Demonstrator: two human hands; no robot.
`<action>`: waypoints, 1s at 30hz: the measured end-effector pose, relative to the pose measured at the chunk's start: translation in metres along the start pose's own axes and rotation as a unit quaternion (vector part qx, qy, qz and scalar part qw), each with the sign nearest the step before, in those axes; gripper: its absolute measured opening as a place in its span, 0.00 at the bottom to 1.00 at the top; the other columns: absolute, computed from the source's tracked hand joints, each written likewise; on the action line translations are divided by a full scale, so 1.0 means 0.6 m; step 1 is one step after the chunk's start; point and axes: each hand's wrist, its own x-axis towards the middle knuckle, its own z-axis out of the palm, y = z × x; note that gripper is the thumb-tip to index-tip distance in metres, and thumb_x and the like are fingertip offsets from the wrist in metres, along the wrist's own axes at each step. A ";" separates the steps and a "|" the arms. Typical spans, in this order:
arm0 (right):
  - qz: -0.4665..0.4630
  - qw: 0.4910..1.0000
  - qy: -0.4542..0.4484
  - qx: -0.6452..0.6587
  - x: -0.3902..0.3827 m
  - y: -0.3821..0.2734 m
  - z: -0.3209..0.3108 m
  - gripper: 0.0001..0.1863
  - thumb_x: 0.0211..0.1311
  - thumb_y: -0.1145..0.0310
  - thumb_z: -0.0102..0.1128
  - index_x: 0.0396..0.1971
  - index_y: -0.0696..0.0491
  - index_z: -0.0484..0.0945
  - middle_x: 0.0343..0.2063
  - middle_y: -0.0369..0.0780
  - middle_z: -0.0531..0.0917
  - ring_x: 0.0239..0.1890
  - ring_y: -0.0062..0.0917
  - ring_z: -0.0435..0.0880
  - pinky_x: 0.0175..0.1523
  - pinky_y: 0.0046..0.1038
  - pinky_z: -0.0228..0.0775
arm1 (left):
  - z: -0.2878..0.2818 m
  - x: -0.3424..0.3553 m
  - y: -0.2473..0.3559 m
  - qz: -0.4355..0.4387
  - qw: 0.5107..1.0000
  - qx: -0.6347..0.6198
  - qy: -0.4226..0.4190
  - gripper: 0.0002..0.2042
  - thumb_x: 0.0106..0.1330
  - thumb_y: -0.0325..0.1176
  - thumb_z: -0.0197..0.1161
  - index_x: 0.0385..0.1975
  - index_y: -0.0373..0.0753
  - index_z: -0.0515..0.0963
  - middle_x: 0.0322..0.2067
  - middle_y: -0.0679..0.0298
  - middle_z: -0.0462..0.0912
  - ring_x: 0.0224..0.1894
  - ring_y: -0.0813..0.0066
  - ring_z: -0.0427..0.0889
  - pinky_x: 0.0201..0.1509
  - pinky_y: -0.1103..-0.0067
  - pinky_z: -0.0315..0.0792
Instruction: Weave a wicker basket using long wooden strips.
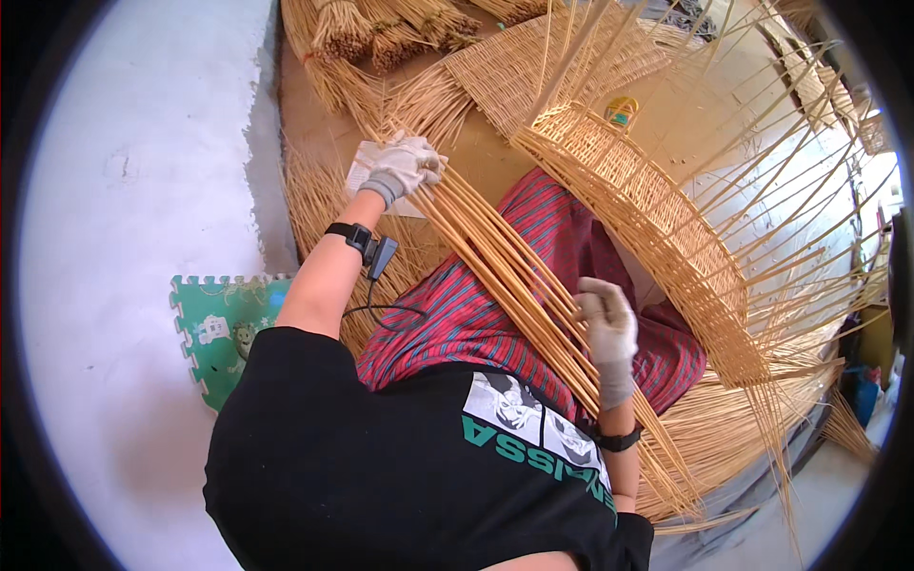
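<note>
My left hand (405, 167), in a white glove, grips the upper end of a long bundle of tan cane rods (490, 257) lying diagonally across my lap over red striped cloth (428, 314). My right hand (605, 319), also gloved, is over the rods lower down, its fingers curled; whether anything is inside them is hidden. A curved, partly woven cane piece (628, 181) with long loose stakes spreading outward lies just beyond the cloth, to the right of the rods.
Cane bundles (343, 29) and a woven mat (562, 57) lie at the back. A yellow item (621, 109) sits beside the woven piece. A green foam mat (214, 343) is at my left, by a white wall (124, 238). Loose cane (762, 409) covers the lower right.
</note>
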 end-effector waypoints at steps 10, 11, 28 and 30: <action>0.188 0.938 -0.288 0.033 0.023 -0.020 0.113 0.18 0.75 0.69 0.56 0.60 0.57 0.74 0.39 0.38 0.85 0.35 0.17 0.83 0.37 0.18 0.74 | 0.030 0.002 -0.020 0.149 0.955 -0.246 0.066 0.10 0.55 0.18 0.68 0.33 0.43 0.84 0.35 0.67 0.84 0.43 0.69 0.83 0.56 0.72 0.77; 0.190 0.940 -0.283 0.031 0.026 -0.029 0.122 0.18 0.75 0.69 0.56 0.60 0.57 0.74 0.39 0.38 0.85 0.35 0.17 0.83 0.37 0.18 0.74 | 0.035 -0.004 -0.002 0.186 0.893 -0.399 0.096 0.08 0.57 0.21 0.70 0.34 0.42 0.85 0.32 0.67 0.84 0.41 0.70 0.84 0.47 0.77 0.78; -0.180 0.897 0.340 0.219 0.132 -0.052 0.000 0.11 0.66 0.80 0.65 0.38 0.53 0.71 0.34 0.42 0.84 0.36 0.31 0.89 0.34 0.29 0.86 | 0.025 0.149 0.173 0.000 0.882 -0.467 0.070 0.19 0.70 0.20 0.60 0.60 0.40 0.74 0.53 0.63 0.85 0.39 0.81 0.83 0.37 0.82 0.79; -0.198 0.891 0.332 0.238 0.134 -0.031 -0.004 0.11 0.66 0.81 0.64 0.38 0.53 0.71 0.35 0.42 0.84 0.38 0.32 0.89 0.36 0.31 0.87 | 0.027 0.155 0.162 -0.005 0.876 -0.479 0.053 0.19 0.71 0.20 0.58 0.60 0.40 0.74 0.53 0.63 0.85 0.36 0.83 0.82 0.30 0.83 0.77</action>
